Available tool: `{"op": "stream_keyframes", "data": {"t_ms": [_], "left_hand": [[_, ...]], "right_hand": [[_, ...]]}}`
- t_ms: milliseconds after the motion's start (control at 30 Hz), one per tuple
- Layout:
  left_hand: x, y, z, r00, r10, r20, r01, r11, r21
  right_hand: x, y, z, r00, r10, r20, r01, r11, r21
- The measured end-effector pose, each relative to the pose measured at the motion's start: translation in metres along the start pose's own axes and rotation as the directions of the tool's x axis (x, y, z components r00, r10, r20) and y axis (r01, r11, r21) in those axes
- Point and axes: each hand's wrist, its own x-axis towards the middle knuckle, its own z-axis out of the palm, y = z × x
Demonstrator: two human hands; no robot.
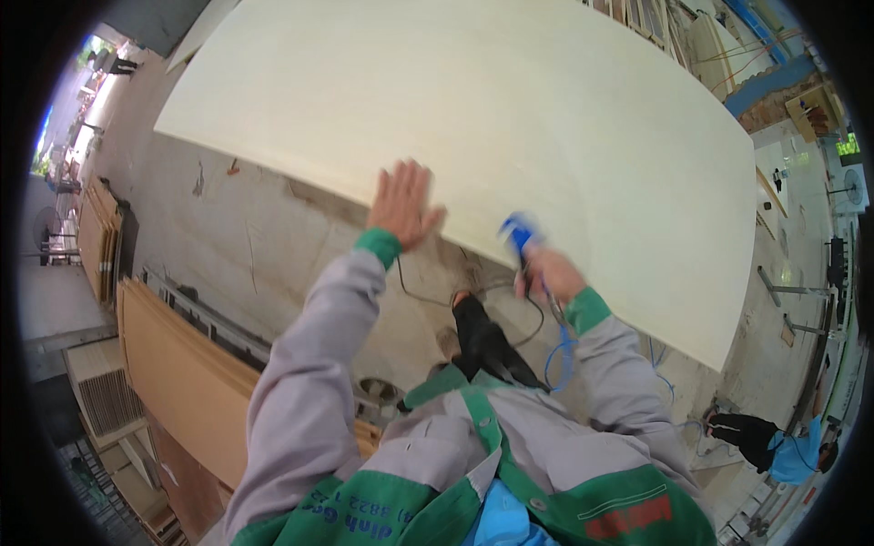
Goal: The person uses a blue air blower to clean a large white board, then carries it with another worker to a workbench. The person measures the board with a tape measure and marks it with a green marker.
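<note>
A large off-white board (473,109) stretches out in front of me, its near edge running just under my hands. My left hand (401,202) is open with fingers stretched out over that edge; whether it presses on the surface I cannot tell. In my right hand (553,271) is a blue-headed hand tool (520,233), gripped by its handle at the near edge of the board. Motion smears the tool, so its exact kind is unclear. A blue hose (562,359) hangs below that hand, and a dark cable curves nearby.
Stacked brown panels (187,364) stand on the left, beside a metal rail (211,323). More panels (98,238) lean farther left. A person in a blue shirt (797,452) is at the lower right. Timber strips (642,20) lie beyond the board.
</note>
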Motion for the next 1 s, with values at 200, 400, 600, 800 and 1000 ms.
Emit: {"op": "stream_keyframes", "data": {"t_ms": [200, 400, 600, 800, 1000], "left_hand": [[0.041, -0.069, -0.029, 0.978, -0.209, -0.02, 0.204, 0.969, -0.14], [0.075, -0.085, -0.041, 0.97, -0.242, 0.014, 0.241, 0.96, -0.139], [0.074, -0.086, -0.046, 0.965, -0.254, 0.069, 0.263, 0.949, -0.173], [0.077, -0.086, -0.053, 0.963, -0.26, 0.076, 0.27, 0.943, -0.195], [0.072, -0.089, -0.053, 0.964, -0.257, 0.062, 0.264, 0.949, -0.173]], "right_hand": [[0.106, -0.028, -0.21, 0.682, 0.3, -0.667, 0.366, 0.649, 0.667], [0.293, -0.089, -0.363, 0.474, 0.324, -0.818, 0.348, 0.785, 0.513], [0.446, -0.219, -0.199, 0.788, -0.229, -0.572, 0.242, 0.969, -0.054], [0.32, -0.218, -0.045, 0.946, -0.075, 0.316, 0.119, 0.986, -0.12], [0.21, -0.179, -0.105, 0.836, 0.167, -0.523, 0.16, 0.837, 0.523]]}}
